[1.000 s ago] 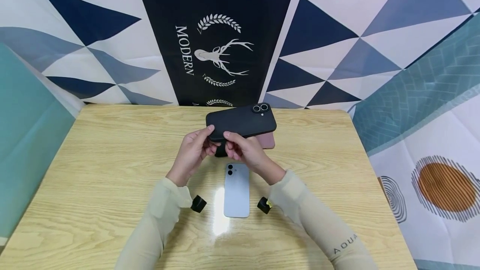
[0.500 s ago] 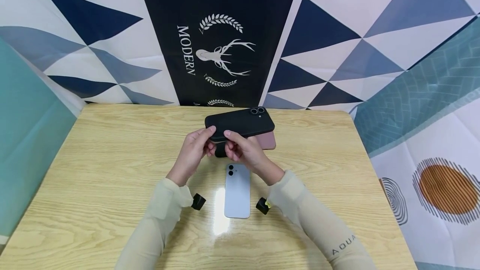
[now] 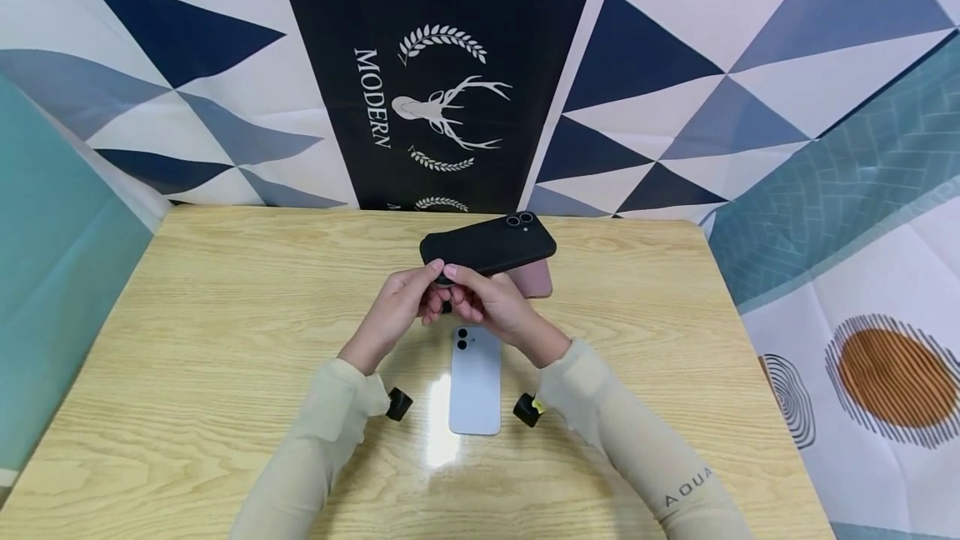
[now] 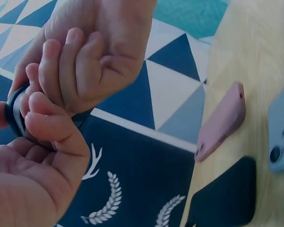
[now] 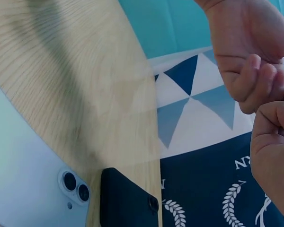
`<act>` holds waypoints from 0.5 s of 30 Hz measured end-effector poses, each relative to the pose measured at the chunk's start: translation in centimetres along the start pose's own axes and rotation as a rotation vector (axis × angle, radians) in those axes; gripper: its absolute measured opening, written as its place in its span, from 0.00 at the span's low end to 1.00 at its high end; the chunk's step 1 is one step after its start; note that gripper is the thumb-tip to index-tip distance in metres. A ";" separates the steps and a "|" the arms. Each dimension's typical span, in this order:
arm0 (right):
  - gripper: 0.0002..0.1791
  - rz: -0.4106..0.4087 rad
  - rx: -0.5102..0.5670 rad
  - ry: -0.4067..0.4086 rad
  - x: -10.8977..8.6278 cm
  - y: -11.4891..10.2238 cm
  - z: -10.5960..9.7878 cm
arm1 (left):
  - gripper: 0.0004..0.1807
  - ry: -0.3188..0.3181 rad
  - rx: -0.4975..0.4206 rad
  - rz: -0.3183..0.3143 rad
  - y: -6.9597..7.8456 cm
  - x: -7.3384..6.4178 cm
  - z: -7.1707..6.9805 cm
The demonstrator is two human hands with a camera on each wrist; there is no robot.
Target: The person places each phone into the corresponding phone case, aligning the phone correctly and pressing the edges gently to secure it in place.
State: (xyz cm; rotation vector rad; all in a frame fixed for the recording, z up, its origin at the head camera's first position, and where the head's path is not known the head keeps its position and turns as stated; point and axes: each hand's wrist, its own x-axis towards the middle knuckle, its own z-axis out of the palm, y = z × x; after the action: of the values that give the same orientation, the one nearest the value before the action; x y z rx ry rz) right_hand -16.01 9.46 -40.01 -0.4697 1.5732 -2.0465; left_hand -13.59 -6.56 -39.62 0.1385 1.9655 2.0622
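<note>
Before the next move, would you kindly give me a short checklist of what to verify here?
1. Left hand on the held black phone: ok, gripping its near end.
2. Right hand grip: ok, close beside the left.
3. Camera end supported: not ok, neither hand holds it.
4. Underside of the held black phone: cannot tell, hidden in the head view.
5. Pale blue phone stable: ok, flat on the table, camera side up.
6. Pink phone out of the grip: ok, on the table.
</note>
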 end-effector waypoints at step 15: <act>0.21 0.055 0.015 -0.048 -0.1 -0.3 -0.2 | 0.21 -0.054 -0.048 0.102 -0.4 -0.3 0.5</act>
State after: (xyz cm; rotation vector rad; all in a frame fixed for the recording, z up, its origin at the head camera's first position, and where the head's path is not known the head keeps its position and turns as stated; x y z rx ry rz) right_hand -16.10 9.80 -39.76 -0.4615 1.5251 -1.9899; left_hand -13.08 -6.17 -39.96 0.2864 1.9121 2.1440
